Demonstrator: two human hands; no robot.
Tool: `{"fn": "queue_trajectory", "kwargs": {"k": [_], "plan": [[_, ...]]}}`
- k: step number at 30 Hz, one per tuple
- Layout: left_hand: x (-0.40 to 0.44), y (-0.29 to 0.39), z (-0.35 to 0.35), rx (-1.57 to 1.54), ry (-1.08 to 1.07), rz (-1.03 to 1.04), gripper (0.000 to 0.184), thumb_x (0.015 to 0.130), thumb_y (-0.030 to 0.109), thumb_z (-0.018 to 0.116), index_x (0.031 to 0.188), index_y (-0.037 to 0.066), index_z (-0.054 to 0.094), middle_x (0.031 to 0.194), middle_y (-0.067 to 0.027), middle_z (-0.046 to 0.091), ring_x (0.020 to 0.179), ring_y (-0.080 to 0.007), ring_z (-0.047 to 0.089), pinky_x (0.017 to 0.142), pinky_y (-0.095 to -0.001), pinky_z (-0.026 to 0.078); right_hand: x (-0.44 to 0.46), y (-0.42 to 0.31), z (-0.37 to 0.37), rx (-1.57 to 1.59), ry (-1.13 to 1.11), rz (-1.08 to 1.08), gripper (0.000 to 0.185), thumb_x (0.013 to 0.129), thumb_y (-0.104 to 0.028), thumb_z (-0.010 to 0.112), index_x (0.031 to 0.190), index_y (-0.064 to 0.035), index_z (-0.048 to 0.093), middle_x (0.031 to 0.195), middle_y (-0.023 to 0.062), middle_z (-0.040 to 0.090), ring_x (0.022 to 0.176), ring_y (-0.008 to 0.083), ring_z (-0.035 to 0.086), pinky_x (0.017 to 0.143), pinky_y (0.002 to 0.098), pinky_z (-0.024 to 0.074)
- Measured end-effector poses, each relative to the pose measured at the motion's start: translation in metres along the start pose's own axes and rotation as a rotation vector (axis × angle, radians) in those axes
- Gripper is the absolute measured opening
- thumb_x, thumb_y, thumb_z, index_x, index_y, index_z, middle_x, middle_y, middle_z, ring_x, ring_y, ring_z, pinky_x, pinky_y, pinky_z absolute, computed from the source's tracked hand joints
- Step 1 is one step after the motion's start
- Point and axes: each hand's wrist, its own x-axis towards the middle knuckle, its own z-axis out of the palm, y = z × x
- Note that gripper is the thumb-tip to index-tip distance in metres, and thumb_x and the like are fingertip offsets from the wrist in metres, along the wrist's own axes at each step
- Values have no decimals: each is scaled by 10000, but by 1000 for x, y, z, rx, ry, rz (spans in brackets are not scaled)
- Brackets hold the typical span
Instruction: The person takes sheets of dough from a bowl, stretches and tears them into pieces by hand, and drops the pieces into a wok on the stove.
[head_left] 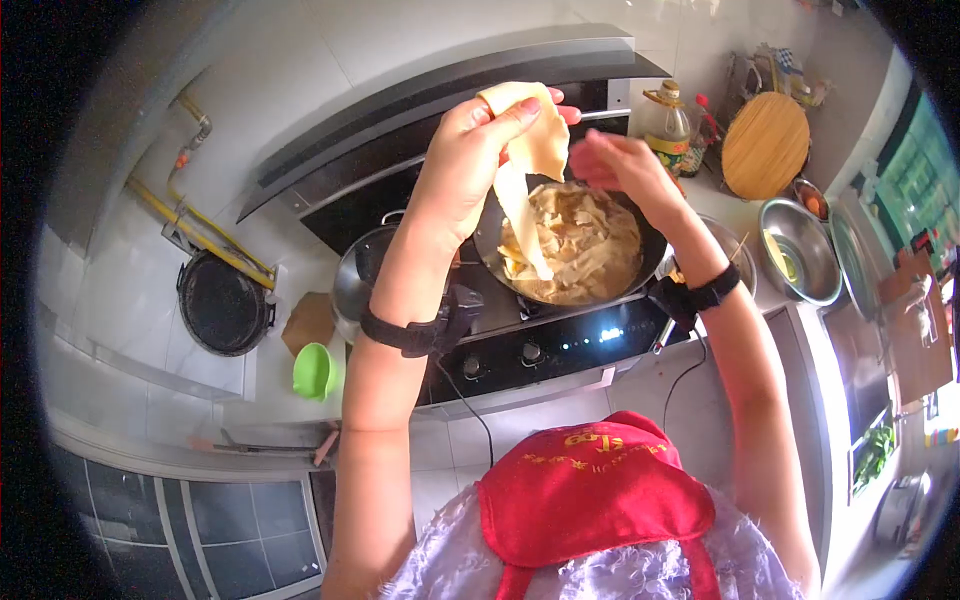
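A floppy sheet of pale yellow dough (pixel 541 148) is pinched in my left hand (pixel 468 150), thumb on top. One long strip of it hangs toward the food below. Under both hands sits a dark wok (pixel 487 240) on the stove, holding many torn dough pieces (pixel 590 245) in brownish liquid. Just right of the dough sheet, above the wok's far edge, is my right hand (pixel 622 170). Motion smears its fingers, and I see no dough in them. Each wrist wears a black strap with a device.
A lidded pan (pixel 362 265) stands left of the wok, near a green bowl (pixel 314 371). On the right are a metal bowl (pixel 800 250), an oil bottle (pixel 668 125) and a round wooden board (pixel 766 146). The range hood (pixel 450 85) is close behind my hands.
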Motion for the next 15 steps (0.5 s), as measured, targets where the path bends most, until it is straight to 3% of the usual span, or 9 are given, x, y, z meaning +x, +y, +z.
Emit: {"fn": "queue_trajectory", "kwargs": {"k": [3, 6, 7, 8, 11, 15], "plan": [[6, -8, 10, -40, -16, 33, 327, 979, 214, 533, 1207, -15, 584, 1167, -118, 658, 1028, -185, 646, 917, -327, 503, -30, -58, 17, 253, -114, -83, 490, 988, -439, 519, 1064, 27, 650, 967, 66, 677, 898, 93, 627, 808, 237, 505], [7, -14, 23, -129, -18, -2, 338, 984, 213, 525, 1235, -7, 573, 1201, -114, 645, 1036, -180, 643, 879, -309, 518, -46, -70, 33, 202, -143, -178, 478, 978, -430, 544, 1067, 29, 644, 984, 57, 669, 908, 77, 623, 809, 239, 508], [5, -11, 29, -151, -17, -36, 338, 986, 213, 522, 1240, -4, 571, 1196, -114, 646, 1032, -178, 643, 867, -306, 524, -53, -76, 28, 22, -186, -180, 444, 964, -400, 582, 1053, 30, 647, 951, 43, 668, 888, 66, 624, 808, 237, 514], [5, -9, 33, -173, -15, -69, 338, 988, 213, 519, 1244, -1, 568, 1191, -115, 647, 1028, -177, 643, 855, -303, 530, -48, -66, 27, 74, -204, -110, 366, 959, -305, 608, 1072, 42, 636, 965, 74, 688, 882, 141, 684, 800, 265, 539], [10, -19, 37, -177, 52, -14, 329, 991, 207, 514, 1238, -5, 561, 1154, -147, 651, 1025, -204, 646, 836, -316, 545, -60, -68, 31, 155, -235, -74, 294, 939, -209, 642, 1073, 53, 633, 964, 98, 694, 827, 145, 691, 783, 256, 549], [11, -19, 35, -171, 68, 25, 329, 985, 184, 521, 1242, -20, 543, 1142, -171, 645, 1015, -254, 655, 861, -347, 543, -75, -64, 34, 215, -186, 30, 288, 939, -199, 640, 1093, 44, 635, 954, 117, 701, 794, 135, 685, 773, 264, 565]]}}
